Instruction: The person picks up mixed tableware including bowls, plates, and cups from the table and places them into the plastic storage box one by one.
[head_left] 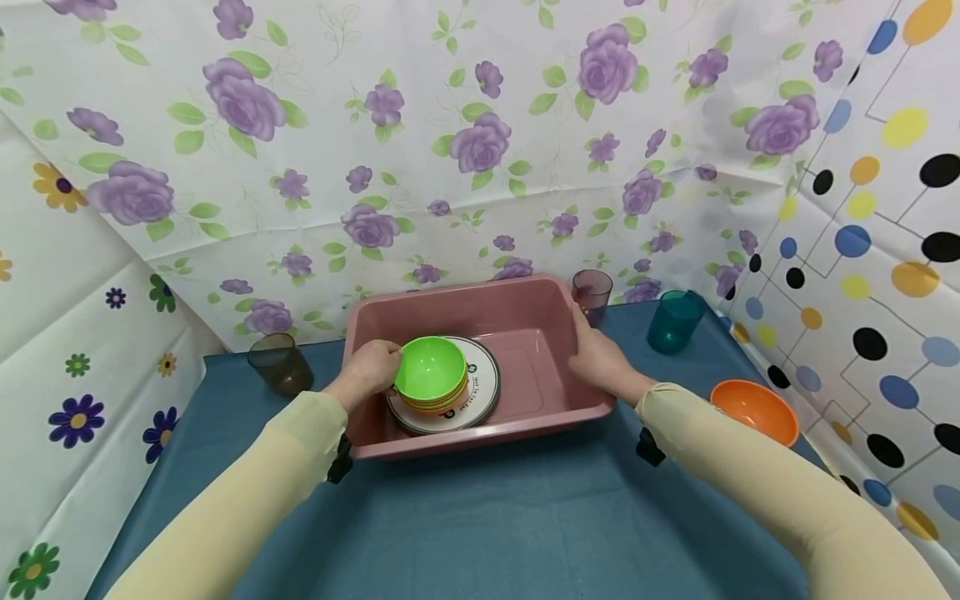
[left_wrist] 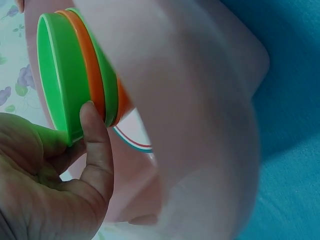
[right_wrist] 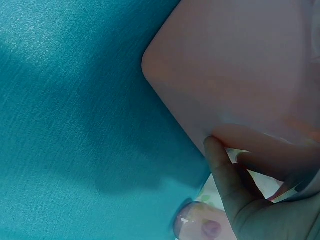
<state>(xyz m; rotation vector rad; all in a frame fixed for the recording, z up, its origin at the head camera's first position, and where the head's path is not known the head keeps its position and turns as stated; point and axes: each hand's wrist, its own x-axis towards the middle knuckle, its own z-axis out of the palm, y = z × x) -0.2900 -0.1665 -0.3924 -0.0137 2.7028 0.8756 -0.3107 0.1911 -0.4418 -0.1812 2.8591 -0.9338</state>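
Note:
A pink plastic basin [head_left: 525,375] stands on the table in the head view. Inside it, toward the left, a stack of green and orange bowls rests on a white plate [head_left: 486,385] with a dark rim. My left hand [head_left: 371,368] reaches over the basin's left wall and pinches the rim of the top green bowl [head_left: 430,367]. In the left wrist view, the green bowl [left_wrist: 75,75] is tilted with orange and green rims behind it, a fingertip pressed at its edge. My right hand [head_left: 597,358] grips the basin's right rim, thumb along the outer wall.
A dark brown cup [head_left: 281,365] stands left of the basin. Behind its right corner is a pinkish clear cup [head_left: 592,293], with a teal cup [head_left: 676,322] farther right. An orange bowl [head_left: 753,412] sits near the right wall. Blue cloth [head_left: 480,517] covers the table.

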